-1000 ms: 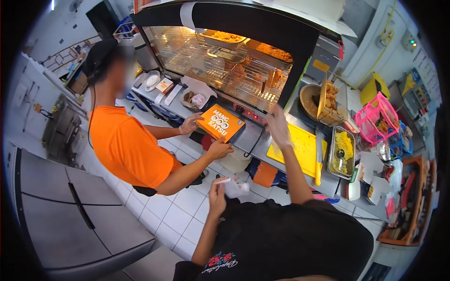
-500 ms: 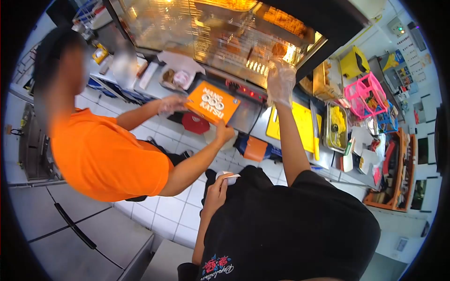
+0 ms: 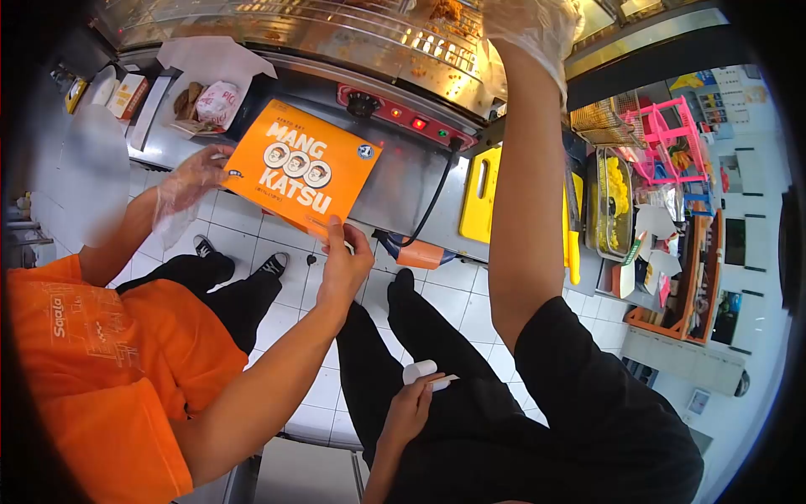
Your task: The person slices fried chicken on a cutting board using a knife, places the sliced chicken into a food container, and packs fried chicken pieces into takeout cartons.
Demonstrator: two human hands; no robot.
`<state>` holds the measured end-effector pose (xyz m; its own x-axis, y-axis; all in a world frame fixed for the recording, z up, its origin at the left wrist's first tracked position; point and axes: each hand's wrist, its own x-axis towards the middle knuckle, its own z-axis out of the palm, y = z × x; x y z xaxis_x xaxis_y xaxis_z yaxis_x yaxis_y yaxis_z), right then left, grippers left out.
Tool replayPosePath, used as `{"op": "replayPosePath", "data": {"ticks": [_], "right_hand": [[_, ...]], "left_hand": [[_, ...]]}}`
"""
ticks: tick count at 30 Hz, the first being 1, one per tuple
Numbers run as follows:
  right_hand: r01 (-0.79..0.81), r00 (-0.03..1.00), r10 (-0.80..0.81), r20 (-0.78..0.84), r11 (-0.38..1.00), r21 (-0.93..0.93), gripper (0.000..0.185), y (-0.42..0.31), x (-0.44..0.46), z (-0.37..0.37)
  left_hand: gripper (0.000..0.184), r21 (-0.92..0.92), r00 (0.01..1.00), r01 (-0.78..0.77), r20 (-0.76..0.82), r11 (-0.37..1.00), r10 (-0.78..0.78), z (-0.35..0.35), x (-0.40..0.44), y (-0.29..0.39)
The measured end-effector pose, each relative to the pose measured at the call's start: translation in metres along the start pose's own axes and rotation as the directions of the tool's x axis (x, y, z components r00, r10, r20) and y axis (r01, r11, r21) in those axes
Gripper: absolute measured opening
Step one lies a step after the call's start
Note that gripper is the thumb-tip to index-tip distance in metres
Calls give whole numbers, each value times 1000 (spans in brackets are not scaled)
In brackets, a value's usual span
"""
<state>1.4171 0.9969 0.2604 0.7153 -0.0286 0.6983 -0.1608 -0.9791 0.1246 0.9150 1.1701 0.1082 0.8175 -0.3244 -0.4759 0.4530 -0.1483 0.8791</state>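
The left hand (image 3: 409,413) has its fingers closed on a white roll (image 3: 420,371), low before the dark trousers. The gloved right hand (image 3: 532,23) is at the warming cabinet (image 3: 327,44); its grip cannot be told. A co-worker holds an orange box (image 3: 295,149).

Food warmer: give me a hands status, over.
Right hand gloved, up at food warmer, grip unclear. Left hand low, holding white roll. Co-worker holds orange MANG KATSU box, clear of right arm.
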Motion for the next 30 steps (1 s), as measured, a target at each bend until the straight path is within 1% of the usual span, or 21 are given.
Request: {"op": "replayPosePath", "data": {"ticks": [1, 2, 6, 9, 12, 13, 15, 17, 18, 20, 21, 22, 23, 24, 25, 26, 27, 28, 29, 30], "right_hand": [[23, 1000, -23, -6, 998, 51, 34, -2, 5, -2], [16, 1000, -18, 24, 997, 80, 34, -3, 8, 1], [-53, 986, 28, 164, 987, 151, 32, -20, 40, 12], [-118, 953, 50, 298, 969, 216, 31, -32, 62, 24], [-188, 923, 63, 380, 934, 303, 30, -39, 70, 24], [-213, 916, 68, 396, 918, 335, 30, -40, 71, 25], [-268, 905, 80, 418, 870, 414, 30, -39, 68, 23], [-332, 898, 97, 429, 789, 516, 30, -37, 61, 19], [-365, 895, 110, 433, 737, 568, 31, -34, 55, 15], [-439, 884, 141, 445, 578, 688, 31, -28, 40, 5], [-473, 876, 159, 455, 467, 747, 31, -25, 32, -2], [-500, 866, 175, 469, 334, 799, 32, -23, 25, -10], [-499, 864, 207, 459, 237, 834, 32, -23, 19, -26], [-490, 861, 236, 451, 146, 859, 32, -21, 10, -44], [-454, 869, 320, 377, 215, 865, 32, -28, 7, -91], [-545, 799, 293, 525, -16, 839, 31, -28, 5, -124], [-610, 721, 226, 655, -242, 755, 31, -26, 1, -150], [-542, 666, 115, 737, -604, 584, 29, -27, -9, -167], [-397, 633, -17, 774, -865, 306, 27, -25, -20, -185], [-393, 619, -149, 771, -909, 140, 26, -16, -16, -233]], "left_hand": [[28, -6, 1000, 13, 7, 1000, -13, 2, -1, 1], [28, -7, 1000, 20, 10, 1000, -20, 1, -3, 3], [28, -13, 996, 82, -20, 997, -82, -13, -17, 26], [28, -64, 996, 41, -75, 997, -46, -25, -29, 25], [28, -23, 993, 59, -105, 998, -61, -45, -38, 34], [28, -9, 991, 74, -110, 997, -74, -52, -42, 35], [30, -20, 992, 23, -123, 1000, -25, -61, -41, 35], [30, -10, 990, -45, -134, 999, 43, -68, -37, 30], [31, -5, 993, -47, -108, 999, 47, -71, -33, 31], [32, 7, 997, -54, -46, 999, 54, -75, -23, 35], [32, 20, 997, -69, -23, 997, 70, -74, -16, 38], [32, -23, 987, -156, -25, 987, 156, -71, -9, 44], [33, -70, 971, -239, -30, 969, 237, -68, 0, 51], [33, -81, 971, -240, -11, 967, 240, -66, 11, 56], [33, -90, 971, -237, 9, 967, 239, -65, 24, 58], [33, -71, 971, -238, 15, 969, 240, -64, 36, 65], [33, -52, 970, -239, 21, 970, 241, -63, 48, 71], [32, -6, 971, -239, 12, 971, 239, -64, 58, 81], [32, 40, 973, -232, 9, 972, 232, -63, 66, 90], [31, -2, 980, -199, 3, 980, 199, -60, 73, 98]]}}
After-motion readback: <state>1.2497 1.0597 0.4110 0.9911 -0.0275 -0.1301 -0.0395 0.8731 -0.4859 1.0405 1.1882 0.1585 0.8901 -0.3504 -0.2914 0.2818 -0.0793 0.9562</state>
